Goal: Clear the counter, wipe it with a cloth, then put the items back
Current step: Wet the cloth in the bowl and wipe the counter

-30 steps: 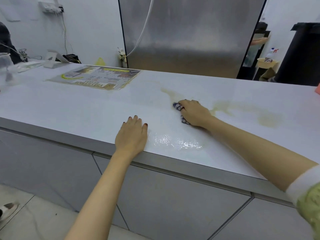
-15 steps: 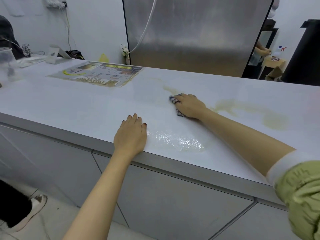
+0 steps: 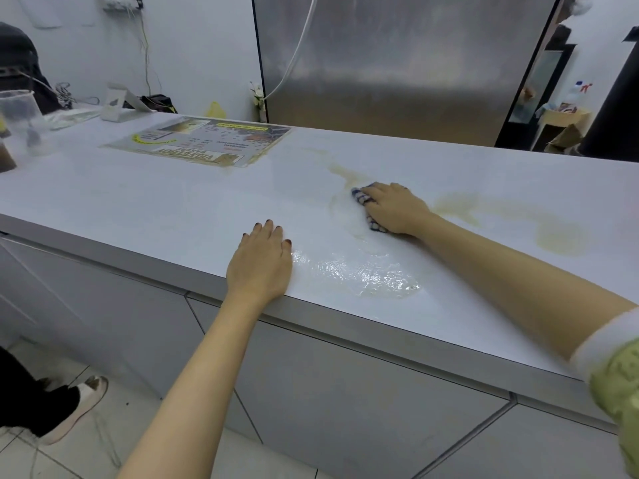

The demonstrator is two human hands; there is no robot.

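Two stains point(image 3: 460, 205) are flanking the cloth point(image 3: 362, 199) on the counter point(image 3: 138, 202), the longer stretching right of it. The right hand point(image 3: 397, 209) is clutching the cloth; the left hand point(image 3: 261, 267) is lying flat, left of it.

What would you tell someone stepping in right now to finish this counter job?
Left hand: flat on the counter near its front edge, holding nothing.
Right hand: grips a checked cloth, pressed on the counter at a yellowish stain.
Done: middle of the counter cleared; wet patch beside the left hand suggests wiping there.
To do: wipe the larger stains to the right, then put items back. A printed sheet and a plastic cup sit at the far left.
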